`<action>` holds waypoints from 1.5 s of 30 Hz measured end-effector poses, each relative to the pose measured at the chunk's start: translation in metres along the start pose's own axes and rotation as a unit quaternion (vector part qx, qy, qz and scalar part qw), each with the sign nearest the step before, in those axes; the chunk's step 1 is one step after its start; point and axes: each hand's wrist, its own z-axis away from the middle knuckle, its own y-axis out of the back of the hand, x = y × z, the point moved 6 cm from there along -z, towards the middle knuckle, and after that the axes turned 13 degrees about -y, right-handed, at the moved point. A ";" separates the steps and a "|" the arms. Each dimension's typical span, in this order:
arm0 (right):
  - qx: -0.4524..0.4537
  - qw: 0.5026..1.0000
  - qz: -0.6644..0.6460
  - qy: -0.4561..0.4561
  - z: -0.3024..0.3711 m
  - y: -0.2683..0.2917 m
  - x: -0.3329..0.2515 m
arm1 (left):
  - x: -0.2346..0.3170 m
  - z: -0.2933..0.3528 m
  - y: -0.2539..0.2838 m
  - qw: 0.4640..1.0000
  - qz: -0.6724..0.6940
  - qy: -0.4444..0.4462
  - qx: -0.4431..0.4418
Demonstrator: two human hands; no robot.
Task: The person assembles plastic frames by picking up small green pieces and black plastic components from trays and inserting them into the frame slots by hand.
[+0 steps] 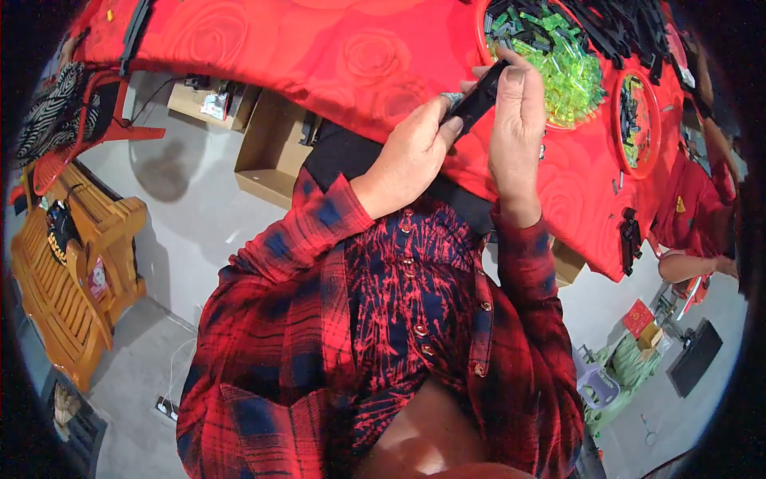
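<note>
A long, narrow black plastic piece (479, 102) slants between my two hands above the near edge of the red-covered table. My left hand (411, 148) is closed on its lower end, thumb on top. At the upper end, my right hand (517, 132) grips it with the thumb along the edge and fingers partly behind it. Just beyond the right hand, a round red-rimmed basin (481, 32) holds many small translucent yellow-green and dark pieces (570, 76). Some of the left fingers are hidden behind the black piece.
More long black pieces (618, 28) are heaped at the far right. A smaller red basin (656, 132) with small parts stands nearer, with black pieces (630, 239) by the edge. Another person's arm (694, 267) is at right. A cardboard box (267, 152) and wooden bench (68, 279) are at left.
</note>
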 end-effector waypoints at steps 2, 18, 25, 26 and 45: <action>0.001 1.000 0.019 0.003 0.002 0.000 0.002 | 0.005 0.000 0.001 0.992 0.058 0.108 -0.012; 0.120 0.965 0.202 0.118 0.043 0.001 -0.007 | 0.000 0.015 -0.001 0.993 0.055 0.100 -0.011; 0.154 0.954 0.225 0.121 0.042 0.002 -0.006 | -0.008 0.017 -0.005 0.985 0.081 0.147 -0.046; 0.150 0.957 0.223 0.106 0.036 0.004 -0.003 | -0.013 0.015 -0.007 0.976 0.117 0.173 -0.059; 0.082 0.991 0.100 -0.024 0.008 0.033 0.032 | -0.006 0.013 -0.001 0.870 0.392 0.287 -0.080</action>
